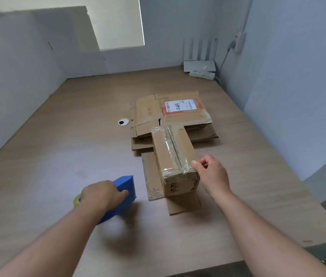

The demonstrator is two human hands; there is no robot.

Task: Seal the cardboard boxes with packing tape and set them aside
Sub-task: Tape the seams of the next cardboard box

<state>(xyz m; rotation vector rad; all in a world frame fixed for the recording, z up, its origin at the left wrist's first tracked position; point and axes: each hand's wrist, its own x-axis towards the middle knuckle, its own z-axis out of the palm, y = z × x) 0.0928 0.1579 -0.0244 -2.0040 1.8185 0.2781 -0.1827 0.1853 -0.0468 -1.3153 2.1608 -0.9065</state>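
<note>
Taped box (175,156) on the bench (58,146).
Left of the box a tape dispenser (125,186) is held by the left hand (102,194); the right hand's (212,174) grip at its edge cannot be told.

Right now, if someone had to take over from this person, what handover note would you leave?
Left hand: grips the blue dispenser at the near left of the table.
Right hand: grips the box at its near right top edge.
Box: stands on a cardboard sheet, mid-table; flat boxes lie stacked behind it.
Done: tape runs along the top seam and over the near end.
Left: set the box aside; the flat boxes are neither built nor sealed.
</note>
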